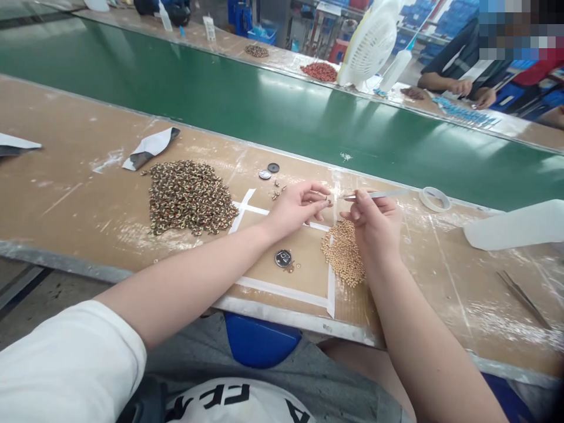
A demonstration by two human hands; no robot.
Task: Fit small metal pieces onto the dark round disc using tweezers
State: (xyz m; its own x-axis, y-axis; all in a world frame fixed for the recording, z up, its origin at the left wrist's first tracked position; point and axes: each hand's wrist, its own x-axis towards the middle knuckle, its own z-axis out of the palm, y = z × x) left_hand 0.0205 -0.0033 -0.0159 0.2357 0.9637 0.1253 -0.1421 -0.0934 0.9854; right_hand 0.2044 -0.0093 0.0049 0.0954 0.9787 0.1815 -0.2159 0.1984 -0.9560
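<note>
My left hand [296,205] is raised over the taped area of the table, its thumb and fingertips pinching a tiny dark piece [327,200]. My right hand [375,222] grips slim metal tweezers [382,194], their tip pointing left toward that piece. Whether the tip touches it I cannot tell. Below the right hand spreads a pile of small tan beads [346,252]. A pile of small dark pieces with pale rims and red spots [189,197] lies left of my left hand. Between my forearms sits a round black dish [282,258] with small brown bits beside it.
White tape strips [282,292] mark a rectangle on the brown table. Two small discs [269,171], a tape roll [435,200], a white bottle [515,226] and spare tweezers [524,299] lie around. Beyond runs a green conveyor belt [211,100]; across it stand a fan [372,41] and a co-worker.
</note>
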